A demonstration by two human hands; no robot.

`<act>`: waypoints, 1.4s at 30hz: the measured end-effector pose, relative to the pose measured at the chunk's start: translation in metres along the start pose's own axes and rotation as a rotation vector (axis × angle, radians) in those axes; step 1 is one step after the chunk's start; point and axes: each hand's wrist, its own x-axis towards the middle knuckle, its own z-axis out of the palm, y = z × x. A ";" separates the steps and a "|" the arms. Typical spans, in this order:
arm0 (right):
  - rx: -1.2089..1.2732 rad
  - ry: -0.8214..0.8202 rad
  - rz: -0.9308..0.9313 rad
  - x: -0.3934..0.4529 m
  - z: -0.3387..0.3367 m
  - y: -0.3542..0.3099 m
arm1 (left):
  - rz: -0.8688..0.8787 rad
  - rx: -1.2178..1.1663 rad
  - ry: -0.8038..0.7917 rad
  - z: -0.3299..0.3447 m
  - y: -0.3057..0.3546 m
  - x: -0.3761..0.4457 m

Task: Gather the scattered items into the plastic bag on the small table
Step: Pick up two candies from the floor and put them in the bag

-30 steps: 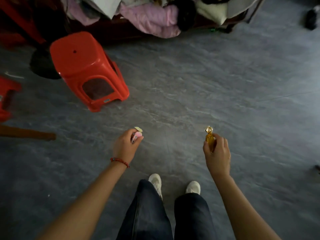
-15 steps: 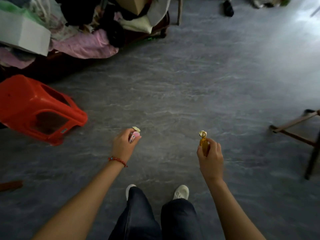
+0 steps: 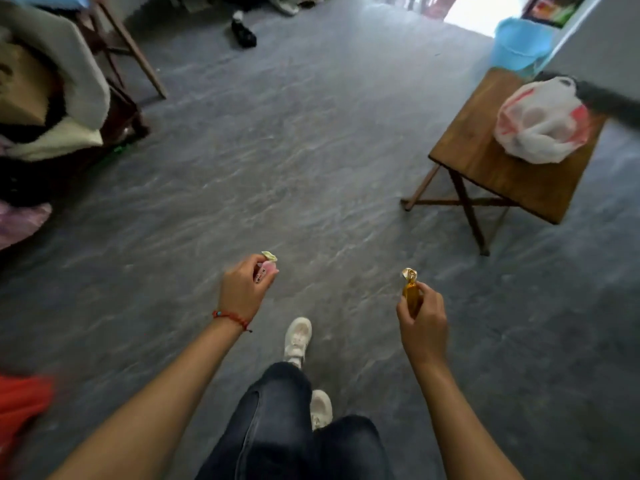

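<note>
Left hand (image 3: 242,292) pinches pink candy (image 3: 267,270), label unreadable | right hand (image 3: 423,318) grips gold candy (image 3: 411,293)

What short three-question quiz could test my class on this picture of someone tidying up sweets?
1. True or false: the plastic bag lies on the floor.
2. Which hand holds the gold sweet? A. left hand B. right hand
3. Fill in: the small table stands ahead and to the person's ____.

Key: 1 false, it sits on the table. 2 B. 3 right.
</note>
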 end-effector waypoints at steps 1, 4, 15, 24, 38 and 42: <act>-0.005 0.038 0.030 0.010 -0.008 0.007 | 0.030 -0.011 -0.022 0.012 0.013 0.017; -0.017 0.151 0.124 0.043 -0.028 0.030 | 0.130 -0.028 -0.078 0.052 0.053 0.068; -0.020 0.347 0.326 0.215 -0.069 0.062 | 0.326 -0.126 -0.268 0.181 0.171 0.262; -0.033 0.434 0.407 0.330 -0.122 0.109 | 0.419 -0.136 -0.366 0.279 0.271 0.345; -0.037 0.368 0.322 0.522 -0.227 0.219 | 0.403 -0.131 -0.357 0.426 0.435 0.408; -0.052 0.370 0.315 0.560 -0.239 0.234 | 0.410 -0.127 -0.390 0.457 0.465 0.430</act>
